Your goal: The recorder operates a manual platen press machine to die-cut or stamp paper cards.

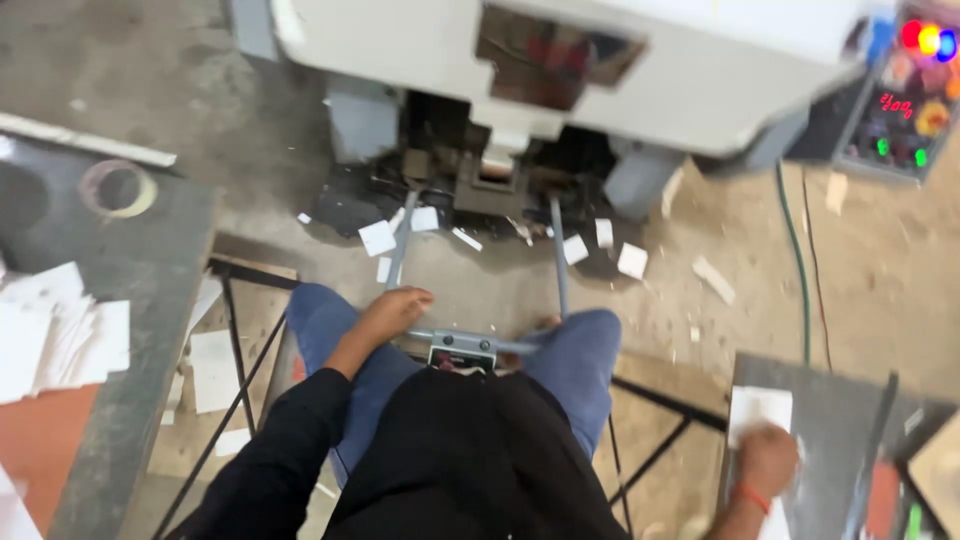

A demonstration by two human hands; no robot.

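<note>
The right hand (768, 460) is pressing flat, fingers together, on a white paper sheet (757, 408) lying on the grey surface (835, 400) at near right (motion blur hides whether any sheet is pinched). The left hand (392, 311) is resting loosely curled on the left knee, beside the grey metal bar (470, 342) running toward the machine (560, 70). Sliding one sheet free cleanly looks best, keeping the stack square.

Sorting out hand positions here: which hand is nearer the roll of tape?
Left. The left hand rests on the knee, below-right of the roll of tape; the right hand presses white paper far across.
</note>
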